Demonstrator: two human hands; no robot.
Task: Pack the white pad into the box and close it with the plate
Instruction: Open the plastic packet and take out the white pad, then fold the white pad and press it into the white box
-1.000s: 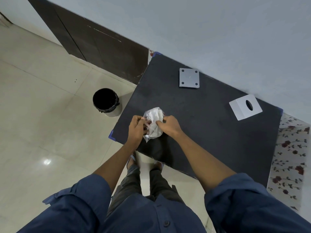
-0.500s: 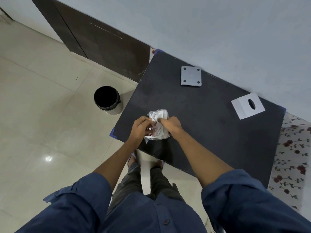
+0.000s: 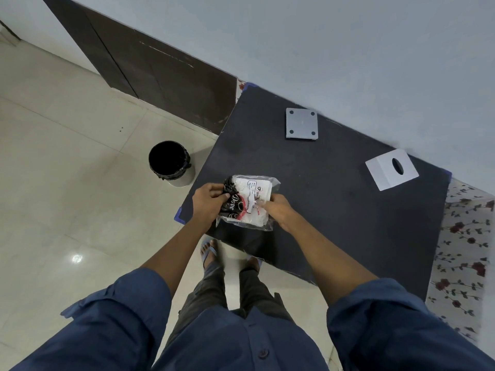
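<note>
A clear plastic bag point(image 3: 247, 202) holding a white pad and a black printed wrapper lies at the near left part of the black table point(image 3: 334, 210). My left hand point(image 3: 209, 202) grips the bag's left side at the black wrapper. My right hand point(image 3: 276, 208) pinches its right edge. A grey square plate point(image 3: 302, 124) with four corner holes lies flat at the table's far side. A white box point(image 3: 391, 169) with an oval hole on top stands at the far right.
A black-lined bin point(image 3: 170, 162) stands on the tiled floor left of the table. A dark wooden door point(image 3: 150, 62) and a pale wall are behind. A floral cloth point(image 3: 466, 253) lies along the table's right edge.
The bag was bunched up between both hands; now it is spread flatter and wider, showing the white label and the black wrapper. My hands have moved slightly apart.
</note>
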